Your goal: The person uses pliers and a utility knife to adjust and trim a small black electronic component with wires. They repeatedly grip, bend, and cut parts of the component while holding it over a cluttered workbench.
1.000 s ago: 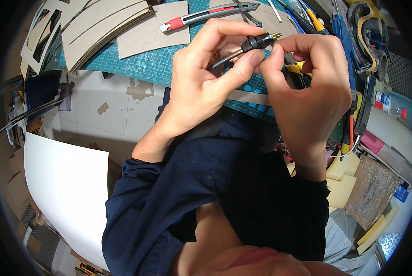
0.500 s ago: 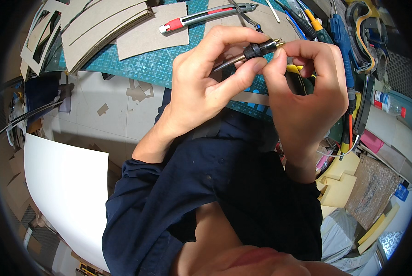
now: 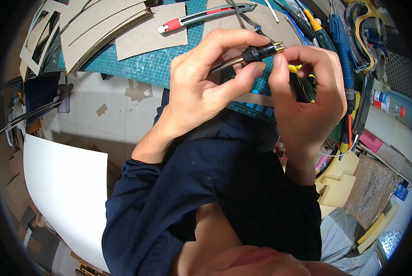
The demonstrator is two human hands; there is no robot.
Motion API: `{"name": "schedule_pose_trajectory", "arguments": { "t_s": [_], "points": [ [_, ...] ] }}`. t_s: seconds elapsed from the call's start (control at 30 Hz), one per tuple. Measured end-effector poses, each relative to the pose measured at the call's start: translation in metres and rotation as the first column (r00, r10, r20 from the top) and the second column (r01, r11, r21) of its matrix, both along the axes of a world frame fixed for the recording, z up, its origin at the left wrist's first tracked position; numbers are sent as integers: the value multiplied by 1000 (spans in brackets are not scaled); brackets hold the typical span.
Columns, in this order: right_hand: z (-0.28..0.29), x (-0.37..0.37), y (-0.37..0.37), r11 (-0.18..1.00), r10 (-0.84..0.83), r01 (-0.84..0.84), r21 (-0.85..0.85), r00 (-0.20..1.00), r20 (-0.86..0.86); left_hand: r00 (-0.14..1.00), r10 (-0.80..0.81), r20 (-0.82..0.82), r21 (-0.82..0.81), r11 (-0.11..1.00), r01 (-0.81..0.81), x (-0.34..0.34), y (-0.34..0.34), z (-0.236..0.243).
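My left hand [image 3: 199,85] grips a slim black cylindrical piece [image 3: 254,54] between thumb and fingers. A thin metal shaft runs back from it into my palm, and several brass prongs stick out of its right end. It looks like a pin connector, though I cannot tell its exact kind. My right hand [image 3: 311,92] is pinched at those brass prongs, thumb and forefinger close together; whether a tiny part sits between them cannot be made out. Both hands are raised over the near edge of a green cutting mat [image 3: 167,55].
A red and grey utility knife [image 3: 206,18] lies on a cardboard sheet [image 3: 146,34] beyond my hands. Curved cardboard strips [image 3: 105,27] are stacked at the left. Yellow-handled pliers [image 3: 302,83], a blue tool [image 3: 341,46] and goggles [image 3: 364,37] crowd the right.
The right thumb has drawn slightly away from the left thumb, along the brass end. The black piece has shifted a little and shows more of its prongs.
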State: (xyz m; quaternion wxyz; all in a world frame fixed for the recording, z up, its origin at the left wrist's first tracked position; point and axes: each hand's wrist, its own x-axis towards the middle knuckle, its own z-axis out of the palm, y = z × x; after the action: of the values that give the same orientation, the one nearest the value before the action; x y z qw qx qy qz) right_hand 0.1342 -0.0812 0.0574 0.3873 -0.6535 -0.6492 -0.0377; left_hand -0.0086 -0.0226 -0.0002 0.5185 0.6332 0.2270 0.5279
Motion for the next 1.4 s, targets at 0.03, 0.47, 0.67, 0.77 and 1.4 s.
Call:
{"name": "schedule_pose_trajectory", "arguments": {
  "t_s": [0.03,0.47,0.67,0.77,1.4],
  "points": [
    [0,0,0,1000,-1,1,-10,1000,-7,1000,0,1,-11,1000,0,0,0,0],
    [-6,37,-28,973,-152,147,-178,988,-14,999,3,-47,37,999,-1,0,-1,0],
    [-25,56,-43,907,-166,215,-362,973,162,994,-16,-112,145,989,32,-2,2,-1],
    [-31,54,-41,919,-131,199,-340,968,213,996,-1,-94,148,989,15,-1,2,-1],
    [-5,41,-70,900,-116,-11,-436,957,-264,994,64,-87,134,990,-52,3,1,-2]
  ]
}}
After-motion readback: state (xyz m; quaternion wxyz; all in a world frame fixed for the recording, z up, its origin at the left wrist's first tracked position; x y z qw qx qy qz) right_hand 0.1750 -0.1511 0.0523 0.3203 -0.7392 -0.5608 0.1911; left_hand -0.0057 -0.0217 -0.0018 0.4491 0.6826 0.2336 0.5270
